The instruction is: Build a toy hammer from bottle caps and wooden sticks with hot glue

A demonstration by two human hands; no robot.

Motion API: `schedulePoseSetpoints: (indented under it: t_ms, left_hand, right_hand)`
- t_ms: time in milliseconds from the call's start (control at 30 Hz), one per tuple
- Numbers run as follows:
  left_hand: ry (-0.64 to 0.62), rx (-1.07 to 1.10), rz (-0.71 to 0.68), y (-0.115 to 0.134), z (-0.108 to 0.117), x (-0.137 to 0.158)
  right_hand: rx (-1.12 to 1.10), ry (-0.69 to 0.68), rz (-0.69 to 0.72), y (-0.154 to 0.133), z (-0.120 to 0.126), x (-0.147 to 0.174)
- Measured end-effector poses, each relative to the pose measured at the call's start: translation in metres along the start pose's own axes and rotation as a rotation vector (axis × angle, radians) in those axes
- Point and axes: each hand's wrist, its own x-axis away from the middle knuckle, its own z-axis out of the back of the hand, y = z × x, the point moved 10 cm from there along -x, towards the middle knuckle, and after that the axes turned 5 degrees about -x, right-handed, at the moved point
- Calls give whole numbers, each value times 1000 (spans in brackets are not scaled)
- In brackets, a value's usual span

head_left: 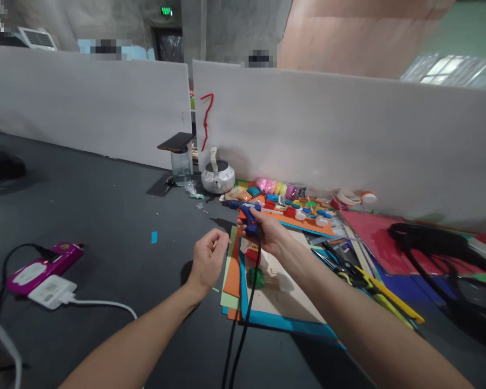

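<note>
Our right fingers (260,218) grip the blue glue gun (248,210) above the far left of the paper stack (283,320), our left fingers (222,240) curl closed, contents unclear, and the gun's dangling cord (247,316) could snag the green piece (259,279).

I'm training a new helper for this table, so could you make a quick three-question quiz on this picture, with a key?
1. What does the person's right grip hold?
2. True or false: in the picture, the kettle stands to the right of the glass jar.
3. What colour is the power strip on the table?
a) green
b) yellow
c) purple

Key:
1. A blue glue gun.
2. True.
3. c) purple.
</note>
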Motion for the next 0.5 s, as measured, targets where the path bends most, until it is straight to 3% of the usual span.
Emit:
schedulePoseSetpoints:
  t_ms: [100,200,333,500]
  left_hand:
    - [58,14,15,-1,6,-1]
    - [31,-30,25,-9,2,-7]
    - [-150,-170,11,-22,-18,-15]
    - [-418,-400,-100,-13,-49,-16]
  right_hand:
    - [-6,14,-16,4,-11,-14]
    - [-24,24,0,1,-14,-18]
    - [-44,29,39,-17,8,7]
    - [-33,74,27,-24,54,56]
